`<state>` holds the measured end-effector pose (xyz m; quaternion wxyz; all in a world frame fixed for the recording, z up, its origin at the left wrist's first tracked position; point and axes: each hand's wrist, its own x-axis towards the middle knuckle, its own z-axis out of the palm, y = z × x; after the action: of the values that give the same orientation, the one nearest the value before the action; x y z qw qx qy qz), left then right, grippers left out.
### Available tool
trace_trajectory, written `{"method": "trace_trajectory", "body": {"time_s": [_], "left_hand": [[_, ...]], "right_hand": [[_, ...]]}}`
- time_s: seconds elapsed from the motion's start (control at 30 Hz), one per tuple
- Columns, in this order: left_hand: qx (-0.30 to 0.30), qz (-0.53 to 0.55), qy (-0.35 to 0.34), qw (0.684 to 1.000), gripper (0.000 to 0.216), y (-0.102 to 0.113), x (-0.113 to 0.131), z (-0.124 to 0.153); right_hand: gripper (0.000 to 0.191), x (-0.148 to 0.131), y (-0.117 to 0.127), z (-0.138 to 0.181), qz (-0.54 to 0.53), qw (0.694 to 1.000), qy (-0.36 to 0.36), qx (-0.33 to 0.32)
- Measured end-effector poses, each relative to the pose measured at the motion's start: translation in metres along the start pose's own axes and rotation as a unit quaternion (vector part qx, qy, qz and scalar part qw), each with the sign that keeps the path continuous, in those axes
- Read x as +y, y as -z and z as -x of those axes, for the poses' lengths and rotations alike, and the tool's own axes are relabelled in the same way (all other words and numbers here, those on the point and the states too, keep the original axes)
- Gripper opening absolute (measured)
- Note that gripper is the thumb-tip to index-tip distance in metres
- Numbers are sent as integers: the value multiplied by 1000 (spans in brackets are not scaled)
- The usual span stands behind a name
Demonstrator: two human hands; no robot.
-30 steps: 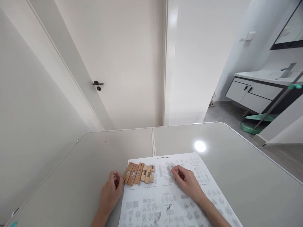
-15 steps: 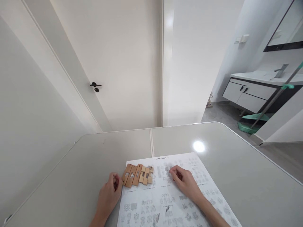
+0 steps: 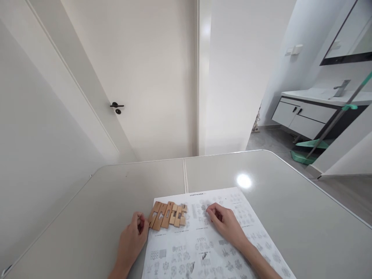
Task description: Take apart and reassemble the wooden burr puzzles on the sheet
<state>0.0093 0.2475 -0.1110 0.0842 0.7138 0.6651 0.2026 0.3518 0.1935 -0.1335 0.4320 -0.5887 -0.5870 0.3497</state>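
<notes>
Head view: a row of flat wooden pieces [image 3: 166, 219] lies slanted on the upper left part of the printed sheet [image 3: 174, 241].
Brown slabs [image 3: 158, 223]: they are reddish, with cut-outs in the middle and small black marks near the top.
Pale pieces [image 3: 177, 221]: yellowish and smaller, packed together at the right end; one bears a 3.
Left hand [image 3: 130, 240]: my fingers are curled, just beside the row's left end; whether they grip something, I cannot tell.
Right hand [image 3: 224, 221]: half-curled above or on the sheet, well apart from the row; I cannot see into its palm.
Since one second ago: whole scene slid slightly leftward; pieces and both hands keep the same arrangement.
Table [image 3: 290, 209]: grey and glossy, under the sheet.
Door [image 3: 157, 77]: closed, beyond the table, with black handle [image 3: 116, 105].
</notes>
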Motion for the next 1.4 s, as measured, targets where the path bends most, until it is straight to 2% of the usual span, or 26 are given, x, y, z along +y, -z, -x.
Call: {"method": "trace_trajectory", "body": {"time_s": [0.73,1.4], "left_hand": [[-2,-8,-23,1000,12,2,0,0],[35,3,-30,999,12,3,5,1]], "right_hand": [[40,1,0,0,-7,1000,2,6],[42,4,-1,-1,3,1000,0,5]]}}
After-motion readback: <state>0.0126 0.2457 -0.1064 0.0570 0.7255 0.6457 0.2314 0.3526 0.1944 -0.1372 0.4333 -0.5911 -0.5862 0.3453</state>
